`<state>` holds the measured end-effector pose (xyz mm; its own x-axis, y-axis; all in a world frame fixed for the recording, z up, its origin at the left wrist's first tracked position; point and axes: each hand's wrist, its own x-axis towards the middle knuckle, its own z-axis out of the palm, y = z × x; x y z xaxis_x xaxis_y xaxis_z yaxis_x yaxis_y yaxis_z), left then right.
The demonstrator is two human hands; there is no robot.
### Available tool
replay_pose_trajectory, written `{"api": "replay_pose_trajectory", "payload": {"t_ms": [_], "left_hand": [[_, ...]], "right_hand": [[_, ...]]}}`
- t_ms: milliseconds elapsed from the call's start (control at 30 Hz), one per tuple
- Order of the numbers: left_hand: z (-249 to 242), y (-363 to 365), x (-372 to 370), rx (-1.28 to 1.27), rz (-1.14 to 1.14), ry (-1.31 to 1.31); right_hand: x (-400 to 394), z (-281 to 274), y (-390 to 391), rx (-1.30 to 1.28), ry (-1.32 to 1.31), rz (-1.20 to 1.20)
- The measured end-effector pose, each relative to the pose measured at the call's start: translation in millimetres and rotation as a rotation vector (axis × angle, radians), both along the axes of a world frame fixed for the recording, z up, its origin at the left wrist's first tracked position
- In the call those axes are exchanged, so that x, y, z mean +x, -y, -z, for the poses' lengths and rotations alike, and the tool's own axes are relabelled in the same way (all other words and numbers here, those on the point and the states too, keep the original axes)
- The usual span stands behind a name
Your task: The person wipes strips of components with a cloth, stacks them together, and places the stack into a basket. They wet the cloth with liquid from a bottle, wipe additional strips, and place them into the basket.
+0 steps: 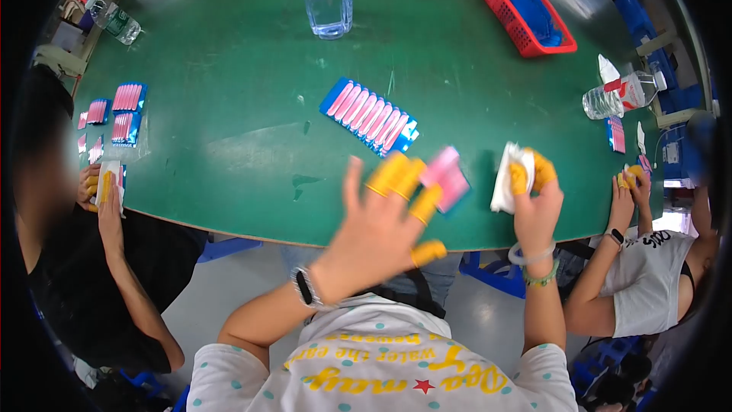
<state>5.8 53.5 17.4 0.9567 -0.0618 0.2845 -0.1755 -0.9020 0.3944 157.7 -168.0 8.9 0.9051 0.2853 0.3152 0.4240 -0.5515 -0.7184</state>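
My left hand point(381, 217) is spread over the table, with yellow finger cots on most of its fingers. Right beside its fingertips is a pink-and-blue card point(447, 179), smeared by motion. My right hand point(536, 191), also with yellow finger cots, pinches a folded white cloth point(505, 183) close over the table. Beyond the left fingertips lies a fanned row of blue cards with pink strips point(369, 116), overlapping one another at a slant.
The green table point(229, 107) curves around me. A large water bottle point(329, 4) stands at the back, near a red basket point(526, 11) holding blue material. People sit at both sides, the left one point(114, 259) with several small card stacks point(126, 128). Another bottle point(621, 97) lies right.
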Motion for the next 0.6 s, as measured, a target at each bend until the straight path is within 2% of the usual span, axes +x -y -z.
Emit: {"api": "replay_pose_trajectory", "payload": {"t_ms": [67,100,133,167,233,267,333,367,400,467,533,600], "left_hand": [[-5.3,-36.8,2.6,0.067,-0.178,0.039],[-3.4,-53.1,5.1,0.068,-0.183,0.038],[-0.4,-68.3,7.7,0.194,-0.231,0.004],[2.3,-76.6,7.0,0.318,-0.282,-0.032],[7.1,-80.5,4.9,0.275,-0.270,-0.060],[7.7,-83.1,6.5,0.228,-0.241,-0.080],[-0.2,-93.5,11.7,0.223,-0.202,-0.062],[-8.2,-102.0,16.3,0.188,-0.182,-0.090],[-16.1,-111.2,22.0,0.154,-0.165,-0.119],[-24.7,-132.5,38.5,0.168,-0.103,-0.130],[-29.0,-147.4,54.2,0.021,0.009,-0.283],[-34.4,-151.7,65.4,0.042,0.031,-0.308]], "right_hand": [[10.7,-13.7,-17.8,0.138,-0.144,-0.027],[18.9,-14.6,-22.8,-0.023,-0.040,-0.052],[24.7,-15.6,-26.9,-0.181,0.069,-0.079],[23.2,-16.6,-31.9,-0.178,0.069,-0.090],[18.5,-19.3,-44.5,-0.562,0.345,-0.091],[16.3,-21.4,-52.0,-0.559,0.349,-0.093],[6.4,-25.5,-65.5,-0.504,0.344,-0.321],[1.6,-26.8,-73.0,-0.523,0.234,-0.360],[-0.4,-27.1,-80.6,-0.526,0.236,-0.352],[-2.8,-26.7,-99.3,-0.498,0.185,-0.494],[-6.0,-29.4,-120.2,-0.507,0.201,-0.521],[-3.8,-22.7,-135.6,-0.528,0.165,-0.574]]}}
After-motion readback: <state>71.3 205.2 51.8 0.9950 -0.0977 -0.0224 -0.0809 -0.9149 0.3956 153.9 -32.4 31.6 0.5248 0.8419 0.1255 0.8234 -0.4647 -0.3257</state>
